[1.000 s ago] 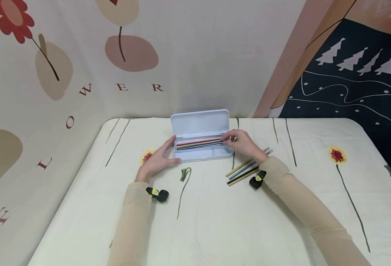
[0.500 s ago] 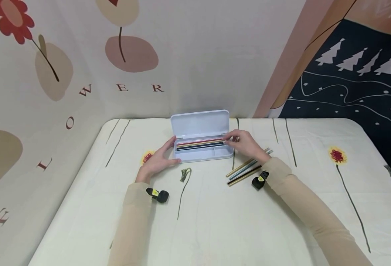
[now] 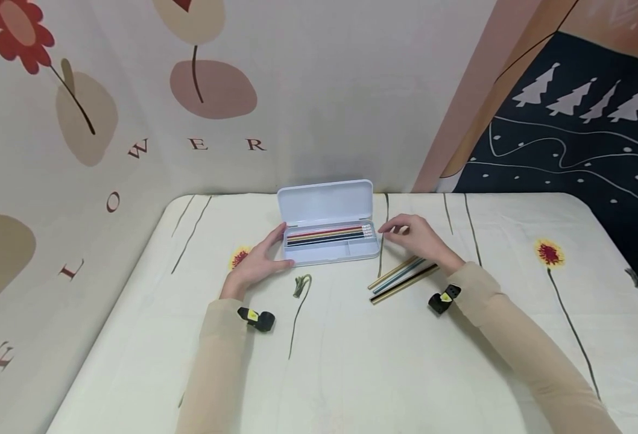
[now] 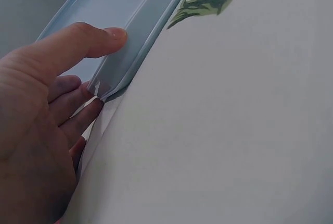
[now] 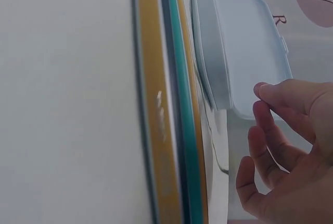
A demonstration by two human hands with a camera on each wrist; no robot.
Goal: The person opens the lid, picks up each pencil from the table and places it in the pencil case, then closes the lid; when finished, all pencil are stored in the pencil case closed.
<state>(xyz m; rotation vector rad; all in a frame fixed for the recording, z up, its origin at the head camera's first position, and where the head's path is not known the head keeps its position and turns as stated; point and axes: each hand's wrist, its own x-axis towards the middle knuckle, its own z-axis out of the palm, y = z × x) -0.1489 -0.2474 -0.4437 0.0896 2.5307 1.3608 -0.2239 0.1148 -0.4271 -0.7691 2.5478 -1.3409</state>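
Note:
A pale blue pencil case (image 3: 318,250) lies with its lid (image 3: 325,202) raised at the table's far side. Several pencils (image 3: 324,235) lie side by side in its long rear compartment, white eraser ends to the right. My left hand (image 3: 256,265) holds the case's left end; in the left wrist view its thumb (image 4: 112,37) presses on the front wall. Just off the right end hovers my right hand (image 3: 418,236), fingers loosely bent, nothing between them. Below it, several loose pencils (image 3: 397,282), gold, teal and black, lie slanted on the cloth, partly hidden by the wrist.
A white tablecloth (image 3: 341,361) with printed flowers covers the table. Behind the case stands a pale patterned wall (image 3: 324,120). A small divided section (image 3: 363,247) is at the case's front right.
My right hand has let go of the pencil ends in the case and moved right, out past the case's edge. The left hand has stayed at the left end.

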